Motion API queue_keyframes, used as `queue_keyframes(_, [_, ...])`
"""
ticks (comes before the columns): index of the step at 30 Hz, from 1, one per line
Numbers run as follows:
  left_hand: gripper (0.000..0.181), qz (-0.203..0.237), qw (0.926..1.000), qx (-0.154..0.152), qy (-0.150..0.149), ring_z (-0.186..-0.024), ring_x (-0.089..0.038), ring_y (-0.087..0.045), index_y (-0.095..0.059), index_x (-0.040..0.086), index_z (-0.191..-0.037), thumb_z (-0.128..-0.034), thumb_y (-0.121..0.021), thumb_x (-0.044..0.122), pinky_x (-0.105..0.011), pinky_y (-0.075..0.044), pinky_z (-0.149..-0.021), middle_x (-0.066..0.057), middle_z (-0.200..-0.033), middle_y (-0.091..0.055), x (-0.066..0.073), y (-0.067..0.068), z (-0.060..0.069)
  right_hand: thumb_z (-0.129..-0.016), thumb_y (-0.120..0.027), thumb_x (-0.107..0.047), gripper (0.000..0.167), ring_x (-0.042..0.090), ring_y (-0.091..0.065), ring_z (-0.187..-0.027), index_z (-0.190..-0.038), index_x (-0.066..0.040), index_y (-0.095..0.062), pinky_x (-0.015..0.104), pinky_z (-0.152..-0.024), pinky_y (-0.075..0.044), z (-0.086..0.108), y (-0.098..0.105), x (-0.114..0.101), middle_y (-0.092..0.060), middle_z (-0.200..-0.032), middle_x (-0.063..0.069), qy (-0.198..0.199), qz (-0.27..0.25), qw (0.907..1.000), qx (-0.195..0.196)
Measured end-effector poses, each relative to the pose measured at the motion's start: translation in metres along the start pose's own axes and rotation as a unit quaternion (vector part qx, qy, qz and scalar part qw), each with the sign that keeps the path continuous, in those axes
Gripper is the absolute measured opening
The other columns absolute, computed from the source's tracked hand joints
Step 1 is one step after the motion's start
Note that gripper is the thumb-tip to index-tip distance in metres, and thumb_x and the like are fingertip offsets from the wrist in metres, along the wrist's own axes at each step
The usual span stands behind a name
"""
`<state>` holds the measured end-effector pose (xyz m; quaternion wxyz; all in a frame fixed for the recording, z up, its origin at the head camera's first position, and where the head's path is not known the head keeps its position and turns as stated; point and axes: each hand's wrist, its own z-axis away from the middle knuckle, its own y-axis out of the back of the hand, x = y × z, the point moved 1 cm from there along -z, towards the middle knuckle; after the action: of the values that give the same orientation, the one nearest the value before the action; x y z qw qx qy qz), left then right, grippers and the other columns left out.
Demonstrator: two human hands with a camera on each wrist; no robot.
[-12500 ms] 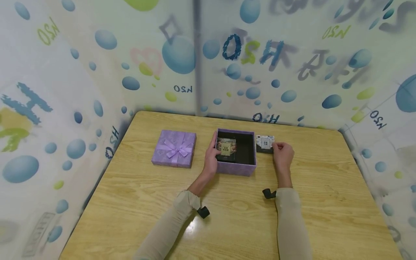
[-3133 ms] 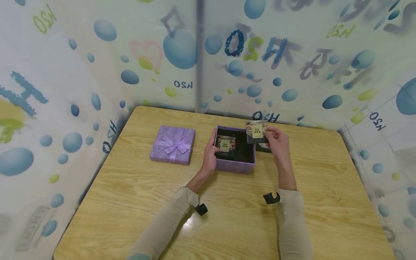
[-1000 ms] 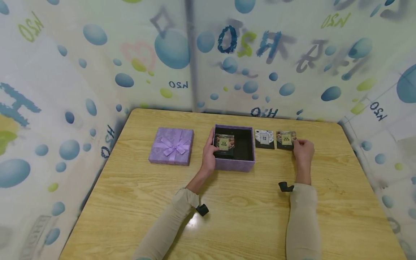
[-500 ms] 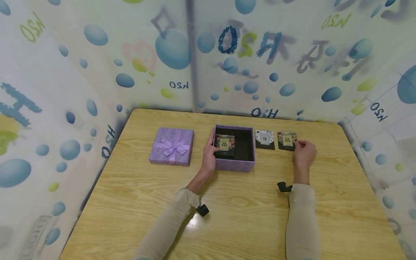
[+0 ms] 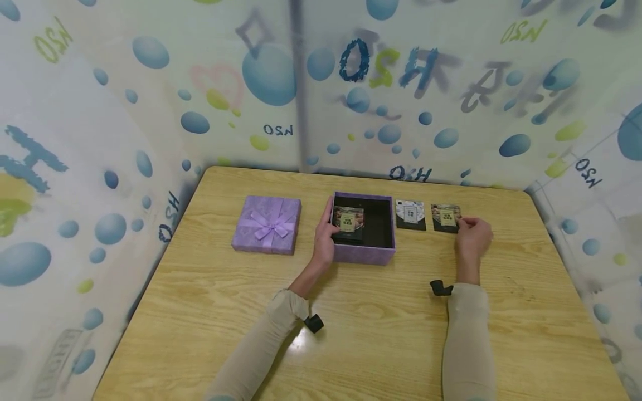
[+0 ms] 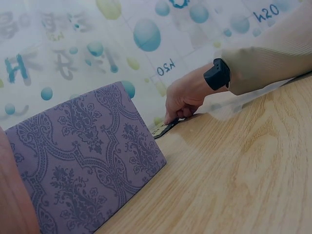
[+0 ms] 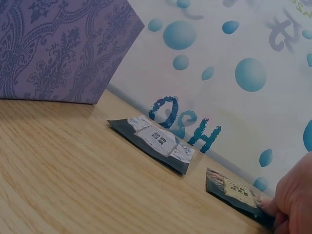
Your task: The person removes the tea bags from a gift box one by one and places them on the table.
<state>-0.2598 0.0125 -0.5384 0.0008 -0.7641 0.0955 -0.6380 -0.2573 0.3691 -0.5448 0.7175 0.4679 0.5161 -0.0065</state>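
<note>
The left hand grips the left wall of a purple box, its thumb over the rim near a dark packet inside. In the left wrist view the patterned box side stands beside that palm. At the right, the right hand pinches the right edge of a dark packet with a tan label, which lies on the table. In the right wrist view the fingertips touch this packet's corner. Between it and the box lies a white and black packet.
A purple lid with a ribbon bow lies on the wooden table, left of the box. Patterned walls rise behind the table and at both sides. Dark wrist devices sit at both sleeves.
Since the earliest frame, a tan-labelled packet has been lifted past the box and laid right of the white and black one. Over the last second both hands have stayed nearly still.
</note>
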Motion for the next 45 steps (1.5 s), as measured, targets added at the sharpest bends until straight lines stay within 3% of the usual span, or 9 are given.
queue_keyframes(17, [0.078,0.005,1.0,-0.002,0.008,-0.16,-0.016,-0.008,-0.02,0.017,-0.168,-0.0935,-0.028,-0.004,-0.05,-0.015,-0.126,0.004,-0.175,-0.015,0.001,0.0,0.0,-0.107,-0.055,-0.023,0.037,0.034,-0.064,-0.1,-0.13,0.002,-0.07,0.036,-0.074,-0.045,0.001,0.0,0.0,-0.068,-0.12,0.023,-0.007,0.005,0.9999,-0.006])
queue_keyframes(26, [0.077,0.005,1.0,0.002,0.006,-0.16,-0.017,-0.009,-0.021,0.016,-0.168,-0.0939,-0.029,-0.005,-0.05,-0.015,-0.126,0.002,-0.174,-0.016,0.002,0.0,0.001,-0.109,-0.044,-0.019,0.041,0.037,-0.061,-0.116,-0.134,0.006,-0.064,0.045,-0.092,-0.047,0.005,0.001,-0.013,-0.064,-0.13,0.025,0.021,-0.043,0.9988,0.008])
queue_keyframes(31, [0.077,0.008,1.0,0.0,-0.003,-0.161,-0.018,-0.009,-0.022,0.015,-0.167,-0.0942,-0.029,-0.007,-0.05,-0.014,-0.126,-0.001,-0.175,-0.016,0.002,-0.001,0.0,-0.109,-0.039,-0.016,0.042,0.027,-0.063,-0.109,-0.134,0.007,-0.064,0.03,-0.081,-0.047,0.009,0.004,-0.029,-0.066,-0.131,0.025,0.029,-0.067,0.9972,-0.017])
queue_keyframes(36, [0.078,0.002,1.0,0.001,0.003,-0.16,-0.017,-0.009,-0.022,0.015,-0.168,-0.0935,-0.028,-0.007,-0.049,-0.015,-0.126,0.001,-0.174,-0.017,0.002,-0.001,0.0,-0.107,-0.04,-0.012,0.039,0.011,-0.059,-0.082,-0.129,0.006,-0.067,0.02,-0.064,-0.043,0.014,0.007,-0.046,-0.069,-0.114,0.018,0.038,-0.122,0.9908,-0.042])
queue_keyframes(41, [0.078,0.0,1.0,0.003,0.004,-0.16,-0.016,-0.01,-0.021,0.016,-0.168,-0.0933,-0.028,-0.006,-0.049,-0.016,-0.126,0.003,-0.174,-0.017,0.002,-0.001,0.001,-0.106,-0.043,-0.009,0.027,0.011,-0.06,-0.077,-0.109,-0.003,-0.069,0.018,-0.061,-0.045,0.024,0.014,-0.066,-0.066,-0.095,0.001,0.045,-0.197,0.9768,-0.07])
queue_keyframes(45, [0.079,0.002,1.0,0.003,0.002,-0.16,-0.016,-0.01,-0.021,0.016,-0.168,-0.0927,-0.028,-0.006,-0.049,-0.017,-0.126,0.002,-0.174,-0.017,0.001,-0.001,0.001,-0.105,-0.045,-0.008,0.024,0.007,-0.057,-0.072,-0.103,-0.004,-0.068,0.016,-0.061,-0.046,0.037,0.017,-0.086,-0.064,-0.09,-0.003,0.06,-0.238,0.9651,-0.09])
